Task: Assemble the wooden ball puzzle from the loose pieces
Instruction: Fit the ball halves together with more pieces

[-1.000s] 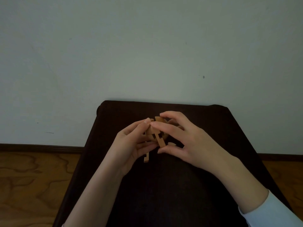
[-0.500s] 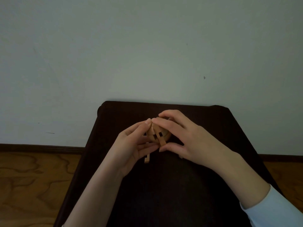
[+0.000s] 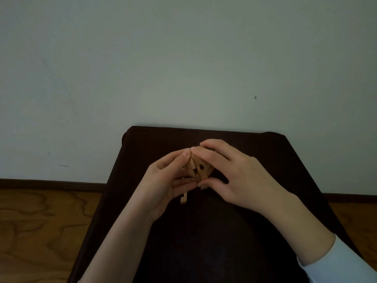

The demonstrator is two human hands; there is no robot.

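At the lower right of the frame a pale blue sleeve (image 3: 342, 268) leads up to the right hand (image 3: 242, 178), and from the lower left the bare forearm leads to the left hand (image 3: 163, 184); both meet a little above the centre of the frame, over the dark table (image 3: 204, 242). Between them sits the wooden ball puzzle (image 3: 199, 170), partly built, and both hands are curled round it: the left one from the left side with its thumb tip on top, the right one from the right with fingers over the top and the thumb below. The fingertips of the two hands touch each other above the ball. One loose piece (image 3: 184, 199) — a small notched strip — shows just under the left hand; whether it lies on the table or hangs from the fingers, I cannot tell. To do this step well, I think the squeeze should be even from both sides, so the slats slide into their slots together and none springs out. The pressure should be gentle — if one slat tilts, better to loosen and align it again than to force it. Further back are the table edge and the grey wall (image 3: 183, 58), with wooden floor (image 3: 40, 231) at the left.
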